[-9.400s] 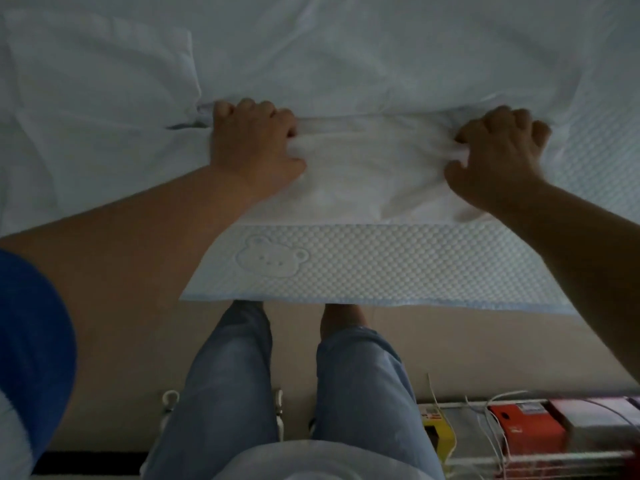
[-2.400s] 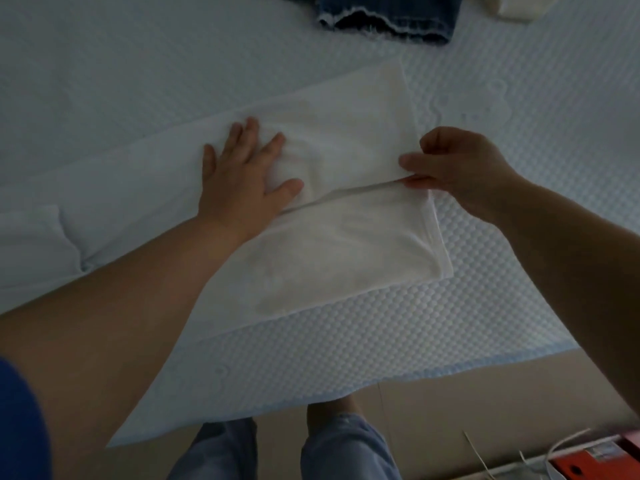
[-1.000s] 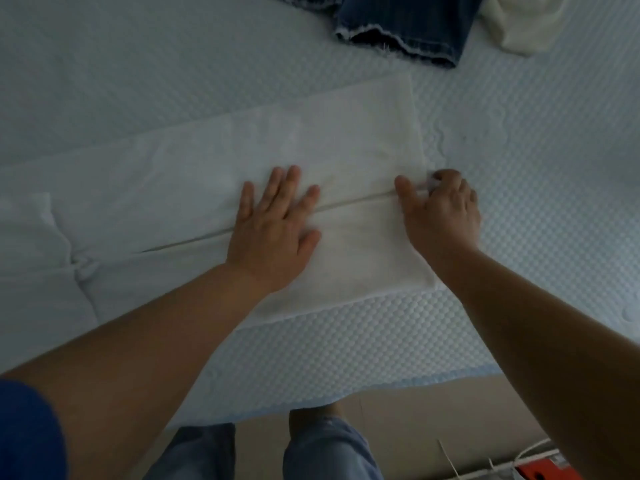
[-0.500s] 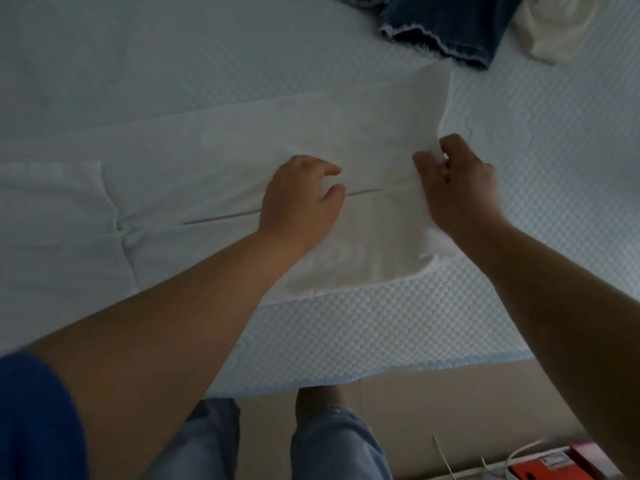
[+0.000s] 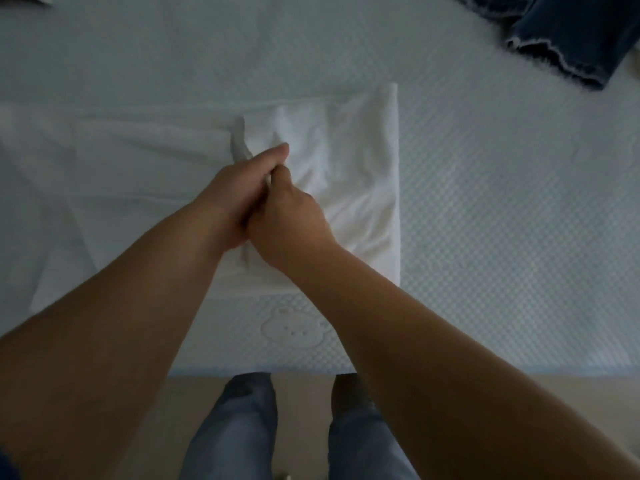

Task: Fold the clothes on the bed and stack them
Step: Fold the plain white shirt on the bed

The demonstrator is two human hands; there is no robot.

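Garment: white garment [image 5: 349, 174] spread flat near the near edge of the bed [image 5: 502, 220], right end doubled over into a squarish panel.
Left hand: left hand [image 5: 239, 188] pinching the folded edge at the panel's left side, likely to pin the crease.
Right hand: right hand [image 5: 287, 216] touching the left, fingers curled on the same edge.
Texture: thin, soft, wrinkled cloth; quilted, dimpled bed cover.
Waiting: frayed denim piece [image 5: 568, 36] far right.

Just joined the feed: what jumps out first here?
Both hands meet at the centre, the left hand and right hand pinching a raised fold of the white garment spread on the quilted bed. Dark blue frayed-hem denim lies at the bed's far right corner.
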